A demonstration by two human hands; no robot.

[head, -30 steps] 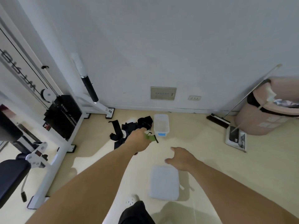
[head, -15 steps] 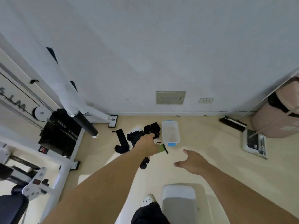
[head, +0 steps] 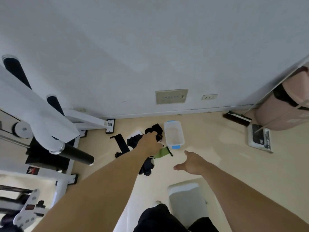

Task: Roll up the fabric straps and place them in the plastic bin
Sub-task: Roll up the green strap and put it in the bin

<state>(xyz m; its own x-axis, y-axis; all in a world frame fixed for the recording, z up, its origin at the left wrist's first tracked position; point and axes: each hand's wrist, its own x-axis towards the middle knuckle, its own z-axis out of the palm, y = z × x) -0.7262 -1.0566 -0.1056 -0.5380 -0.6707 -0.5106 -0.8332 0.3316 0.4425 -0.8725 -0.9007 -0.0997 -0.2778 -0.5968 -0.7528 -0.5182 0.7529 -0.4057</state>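
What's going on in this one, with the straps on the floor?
A person is reaching down to a pile of black fabric straps on the floor by the wall. The left hand grips a green strap at the pile's edge, while the right hand hovers open nearby, holding nothing. The clear plastic bin sits just beside the pile and looks empty; its lid lies nearer the person.

Even, soft daylight in a wide-angle view with bent edges.

The wall (head: 150,47) was evenly lit and pale grey-blue, the floor (head: 217,156) brighter, with faint glossy patches and only weak, soft shadows under the forearms. Straight lines bowed toward the frame's edges. The gym machine (head: 41,114) at the left and the bin (head: 284,106) at the right looked smeared and soft; the centre was sharper, though slightly hazy.
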